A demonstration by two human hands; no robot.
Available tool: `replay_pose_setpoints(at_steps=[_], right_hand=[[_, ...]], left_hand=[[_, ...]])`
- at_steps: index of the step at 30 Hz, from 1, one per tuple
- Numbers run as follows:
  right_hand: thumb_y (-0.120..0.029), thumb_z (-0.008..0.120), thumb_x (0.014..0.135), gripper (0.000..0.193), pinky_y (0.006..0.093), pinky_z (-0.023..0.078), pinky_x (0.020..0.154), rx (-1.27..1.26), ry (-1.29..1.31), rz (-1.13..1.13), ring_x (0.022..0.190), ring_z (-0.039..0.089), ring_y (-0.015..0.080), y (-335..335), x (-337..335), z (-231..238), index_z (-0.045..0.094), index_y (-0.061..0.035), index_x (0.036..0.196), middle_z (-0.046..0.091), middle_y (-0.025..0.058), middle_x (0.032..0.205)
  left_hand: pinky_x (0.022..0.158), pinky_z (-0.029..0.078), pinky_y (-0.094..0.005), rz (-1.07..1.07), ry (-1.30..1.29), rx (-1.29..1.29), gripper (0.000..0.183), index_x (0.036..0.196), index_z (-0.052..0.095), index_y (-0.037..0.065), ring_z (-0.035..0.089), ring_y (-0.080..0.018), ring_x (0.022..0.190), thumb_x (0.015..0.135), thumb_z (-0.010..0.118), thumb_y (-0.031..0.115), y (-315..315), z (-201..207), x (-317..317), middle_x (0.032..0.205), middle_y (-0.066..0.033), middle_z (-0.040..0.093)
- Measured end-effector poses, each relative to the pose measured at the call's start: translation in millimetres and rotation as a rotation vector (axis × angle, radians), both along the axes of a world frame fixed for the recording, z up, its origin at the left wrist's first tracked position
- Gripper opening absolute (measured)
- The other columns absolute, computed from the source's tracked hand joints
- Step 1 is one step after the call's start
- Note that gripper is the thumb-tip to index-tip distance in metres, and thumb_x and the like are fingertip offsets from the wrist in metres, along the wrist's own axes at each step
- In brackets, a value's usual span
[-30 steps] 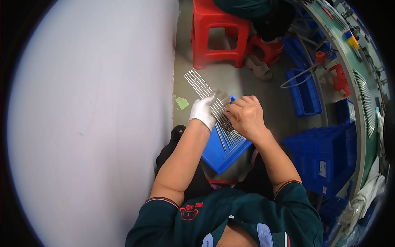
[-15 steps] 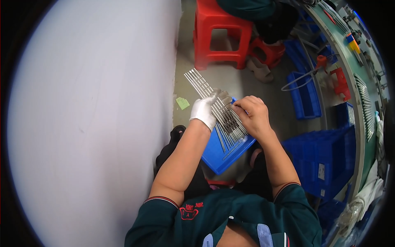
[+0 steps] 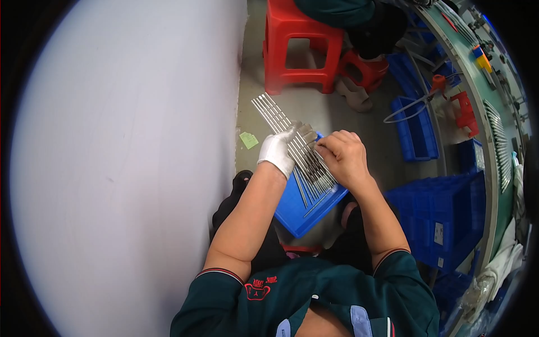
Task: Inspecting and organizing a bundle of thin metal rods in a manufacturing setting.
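My left hand [image 3: 277, 150] wears a white glove with grey fingertips. It is closed around several thin metal rods [image 3: 273, 114], which lie side by side and slant from far left to near right. Dark marks show along part of the rods' lower stretch. At the right edge of this fan, my bare right hand [image 3: 348, 160] has thumb and forefinger pinched together; what they grip, if anything, is too small to tell. Below the hands, a blue plastic bin [image 3: 293, 212] has more thin rods [image 3: 301, 189] over it, partly hidden by the held ones.
A white wall [image 3: 140, 140] rises close on my left. Ahead stand a red stool [image 3: 303, 76] and a seated person [image 3: 342, 12]. To the right are blue crates [image 3: 438, 216] under a green workbench [image 3: 501, 210], with a row of rods [image 3: 497, 143] on it.
Almost nothing differs. My right hand's fingertips have shifted very slightly; the left hand and the rods stay in place.
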State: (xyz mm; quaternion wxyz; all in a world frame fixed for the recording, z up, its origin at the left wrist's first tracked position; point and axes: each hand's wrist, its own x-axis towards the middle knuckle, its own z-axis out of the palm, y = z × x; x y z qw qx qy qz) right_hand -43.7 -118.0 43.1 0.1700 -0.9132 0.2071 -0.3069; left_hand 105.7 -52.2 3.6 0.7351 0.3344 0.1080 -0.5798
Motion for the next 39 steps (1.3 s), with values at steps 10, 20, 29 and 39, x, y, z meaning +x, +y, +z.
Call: replay_pose_setpoints(at_steps=[10, 20, 29, 39], right_hand=[[-0.007, 0.072, 0.07, 0.008, 0.0359, 0.044, 0.067, 0.008, -0.006, 0.035, 0.069, 0.059, 0.0253, 0.2, 3.0, -3.9, 0.066, -0.0052, 0.075, 0.061, 0.0064, 0.07], [-0.01, 0.071, 0.072, 0.006, 0.0368, 0.044, 0.068, 0.106, -0.043, -0.01, 0.069, 0.059, 0.0256, -0.7, -4.4, 3.8, 0.066, -0.0059, 0.074, 0.061, 0.0066, 0.067], [-0.009, 0.072, 0.071, 0.007, 0.0363, 0.044, 0.068, 0.046, -0.017, 0.007, 0.069, 0.059, 0.0248, 0.4, -5.2, 5.4, 0.066, -0.0067, 0.073, 0.061, 0.0057, 0.067], [-0.007, 0.071, 0.069, 0.007, 0.036, 0.043, 0.067, -0.027, -0.026, 0.029, 0.069, 0.059, 0.0241, 4.6, -4.7, 11.0, 0.065, -0.0074, 0.073, 0.061, 0.005, 0.067]], left_hand=[[0.076, 0.056, -0.048, 0.038, -0.012, -0.009, 0.019, 0.109, 0.053, -0.007, 0.064, -0.038, 0.091, 0.092, 0.051, 0.001, -2.2, 2.3, -1.6, 0.103, -0.0239, 0.061], [0.083, 0.052, -0.0552, 0.029, 0.026, -0.004, 0.015, 0.108, 0.052, 0.004, 0.061, -0.0395, 0.098, 0.099, 0.044, 0.013, -1.7, -3.0, 10.2, 0.108, -0.02, 0.06], [0.085, 0.052, -0.0557, 0.022, 0.043, 0.036, 0.015, 0.107, 0.053, 0.005, 0.061, -0.0392, 0.098, 0.099, 0.043, 0.014, -3.1, -2.0, 10.7, 0.108, -0.0191, 0.061], [0.083, 0.052, -0.0565, 0.009, -0.014, -0.008, 0.014, 0.105, 0.052, 0.004, 0.061, -0.0404, 0.098, 0.098, 0.043, 0.012, -2.3, -11.1, 10.7, 0.106, -0.0196, 0.061]])
